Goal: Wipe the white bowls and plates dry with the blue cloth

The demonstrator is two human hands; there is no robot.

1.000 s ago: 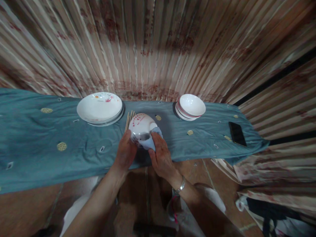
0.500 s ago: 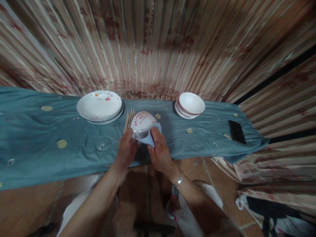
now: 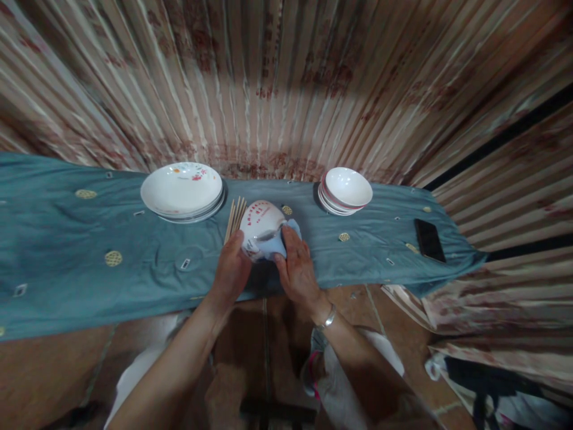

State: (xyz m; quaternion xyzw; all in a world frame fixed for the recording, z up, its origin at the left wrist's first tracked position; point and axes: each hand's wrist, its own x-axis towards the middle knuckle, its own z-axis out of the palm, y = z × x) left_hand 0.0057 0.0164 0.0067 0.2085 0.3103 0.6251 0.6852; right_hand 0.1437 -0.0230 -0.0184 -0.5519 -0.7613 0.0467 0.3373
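Note:
A white bowl [image 3: 261, 218] with red lettering is held tilted above the near part of the table, its outer side showing. My left hand [image 3: 231, 269] is closed on the bowl's left edge, thumb on top. On the other side, my right hand [image 3: 298, 266] presses a light blue cloth [image 3: 273, 245] against the bowl's surface. The fingers beneath the bowl are hidden. Several wooden chopsticks [image 3: 235, 216] lie just left of the bowl, partly covered by it and my left hand.
At the back left stands a stack of white plates [image 3: 181, 190] with a floral pattern. Stacked bowls [image 3: 347, 188] stand at the back right, and a black phone [image 3: 430, 240] lies near the right end. A teal cloth [image 3: 156, 280] covers the table; a pleated curtain [image 3: 286, 89] hangs behind.
My right hand and the blue cloth have shifted slightly right along the bowl. The bowl has turned a little, and my left hand still grips its left side.

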